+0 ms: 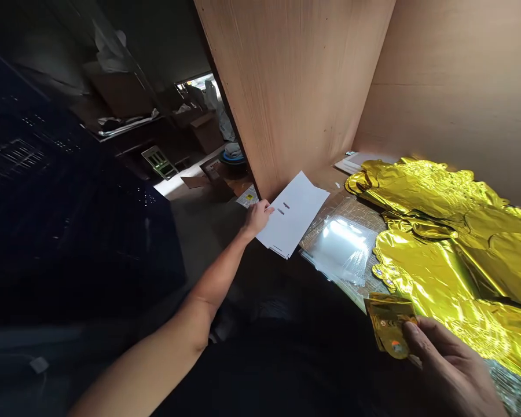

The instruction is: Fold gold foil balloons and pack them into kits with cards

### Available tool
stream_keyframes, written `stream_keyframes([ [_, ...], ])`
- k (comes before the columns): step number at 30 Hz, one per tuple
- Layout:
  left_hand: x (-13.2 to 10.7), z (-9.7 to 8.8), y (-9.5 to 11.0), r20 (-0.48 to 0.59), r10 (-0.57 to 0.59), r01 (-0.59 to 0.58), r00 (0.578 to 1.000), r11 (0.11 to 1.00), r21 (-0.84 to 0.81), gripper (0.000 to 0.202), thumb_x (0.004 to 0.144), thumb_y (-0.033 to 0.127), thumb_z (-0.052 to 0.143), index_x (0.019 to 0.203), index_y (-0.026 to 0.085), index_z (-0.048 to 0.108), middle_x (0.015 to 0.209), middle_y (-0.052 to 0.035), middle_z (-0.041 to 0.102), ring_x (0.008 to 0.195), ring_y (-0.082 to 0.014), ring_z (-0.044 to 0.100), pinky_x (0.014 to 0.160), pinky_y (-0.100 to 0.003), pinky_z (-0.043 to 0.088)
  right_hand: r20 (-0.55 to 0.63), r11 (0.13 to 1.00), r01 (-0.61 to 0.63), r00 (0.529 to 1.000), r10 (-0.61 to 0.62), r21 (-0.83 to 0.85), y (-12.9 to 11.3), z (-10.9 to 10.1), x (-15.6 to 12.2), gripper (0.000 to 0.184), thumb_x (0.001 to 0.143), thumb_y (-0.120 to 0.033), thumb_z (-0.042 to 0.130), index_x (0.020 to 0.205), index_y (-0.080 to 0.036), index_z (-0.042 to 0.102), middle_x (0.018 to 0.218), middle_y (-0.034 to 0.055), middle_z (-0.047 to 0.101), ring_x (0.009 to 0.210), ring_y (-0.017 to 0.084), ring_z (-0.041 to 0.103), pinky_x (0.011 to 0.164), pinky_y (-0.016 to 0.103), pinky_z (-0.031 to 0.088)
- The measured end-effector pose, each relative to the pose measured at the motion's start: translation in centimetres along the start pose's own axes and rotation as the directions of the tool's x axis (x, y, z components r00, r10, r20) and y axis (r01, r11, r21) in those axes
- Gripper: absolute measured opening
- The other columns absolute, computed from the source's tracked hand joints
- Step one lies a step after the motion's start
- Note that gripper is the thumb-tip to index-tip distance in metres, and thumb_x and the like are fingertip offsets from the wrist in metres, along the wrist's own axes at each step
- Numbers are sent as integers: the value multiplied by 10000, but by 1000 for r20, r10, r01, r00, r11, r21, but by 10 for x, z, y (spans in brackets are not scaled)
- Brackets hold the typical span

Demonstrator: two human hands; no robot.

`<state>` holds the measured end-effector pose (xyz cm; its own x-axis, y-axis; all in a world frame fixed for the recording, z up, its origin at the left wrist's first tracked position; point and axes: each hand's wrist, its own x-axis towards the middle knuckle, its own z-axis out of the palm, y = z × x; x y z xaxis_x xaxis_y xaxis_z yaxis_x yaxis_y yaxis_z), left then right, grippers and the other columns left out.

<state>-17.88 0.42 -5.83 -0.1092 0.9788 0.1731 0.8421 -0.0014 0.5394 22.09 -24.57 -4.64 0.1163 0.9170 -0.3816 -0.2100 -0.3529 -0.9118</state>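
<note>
My left hand reaches out to the near left edge of a stack of white sheets. Its fingers are closed on that edge; two small dark slots show in the top sheet. In my right hand, pinched between thumb and fingers, is a folded gold foil piece with a rounded tab and a small coloured mark. To the right of the sheets lie clear plastic sleeves, shiny under the light. Large crumpled gold foil balloons, lying flat, spread over the right side of the table, beyond my right hand.
Wooden panels rise behind the table and meet in a corner. A dark blue surface stands at the left. Cardboard boxes and a small green-and-white stool sit in the dim background. Silvery crinkled material lies at lower right.
</note>
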Motion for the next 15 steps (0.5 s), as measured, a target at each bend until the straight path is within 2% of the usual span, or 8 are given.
stream_keyframes([
  [2, -12, 0, 18, -18, 9, -13, 1000, 970, -244, 229, 1006, 353, 615, 838, 199, 590, 708, 15, 574, 680, -147, 516, 691, -277, 400, -21, 999, 14, 1000, -13, 52, -3, 15, 5, 252, 866, -490, 793, 1070, -343, 786, 840, 107, 781, 658, 331, 748, 524, 443, 595],
  [4, -35, 11, 46, -35, 54, -64, 998, 855, -514, 279, 1007, 435, 615, 859, 204, 564, 692, 37, 525, 634, -121, 461, 636, -257, 370, -7, 989, 124, 992, -124, 84, -4, 33, 16, 217, 877, -481, 792, 1024, -321, 794, 899, 110, 775, 779, 342, 765, 593, 448, 621],
  [6, -70, 33, 82, 14, 80, -42, 997, 659, -751, 345, 990, 528, 640, 887, 210, 555, 718, 40, 529, 647, -113, 467, 639, -244, 386, -34, 958, 262, 965, -259, 119, -4, 50, 30, 190, 872, -473, 811, 936, -295, 791, 950, 106, 764, 920, 338, 760, 693, 440, 635],
  [9, -128, 65, 129, 265, 148, 217, 953, 280, -935, 424, 895, 590, 755, 878, 211, 565, 781, 15, 618, 722, -132, 570, 730, -265, 470, -88, 934, 352, 934, -347, 55, -6, 58, 43, 231, 891, -485, 803, 902, -256, 774, 1005, 80, 762, 976, 283, 727, 793, 390, 613],
  [10, -142, 72, 138, 382, 224, 360, 897, 136, -923, 438, 865, 606, 773, 910, 209, 594, 857, -14, 673, 793, -163, 627, 784, -298, 501, -84, 942, 336, 938, -335, -5, -7, 54, 42, 250, 910, -493, 782, 911, -243, 768, 982, 69, 763, 927, 260, 718, 788, 370, 600],
  [12, -153, 82, 148, 597, 425, 666, 680, -19, -745, 520, 831, 662, 757, 1051, 199, 672, 1055, -91, 745, 982, -260, 698, 903, -395, 532, -47, 949, 273, 958, -283, -161, -11, 40, 34, 290, 940, -508, 740, 912, -220, 756, 894, 54, 757, 810, 227, 689, 741, 336, 568],
  [14, -146, 88, 150, 712, 560, 856, 424, 11, -518, 631, 813, 702, 731, 1176, 186, 711, 1201, -146, 754, 1106, -334, 699, 972, -468, 525, -16, 912, 245, 964, -265, -331, -13, 22, 22, 322, 936, -521, 720, 860, -209, 741, 816, 49, 741, 748, 218, 661, 689, 316, 534],
  [15, -139, 92, 151, 743, 585, 896, 326, 60, -440, 647, 804, 703, 736, 1194, 187, 723, 1235, -155, 754, 1127, -347, 697, 983, -479, 523, -9, 880, 236, 965, -263, -413, -14, 14, 18, 328, 931, -521, 711, 835, -209, 733, 792, 50, 734, 737, 221, 655, 668, 311, 518],
])
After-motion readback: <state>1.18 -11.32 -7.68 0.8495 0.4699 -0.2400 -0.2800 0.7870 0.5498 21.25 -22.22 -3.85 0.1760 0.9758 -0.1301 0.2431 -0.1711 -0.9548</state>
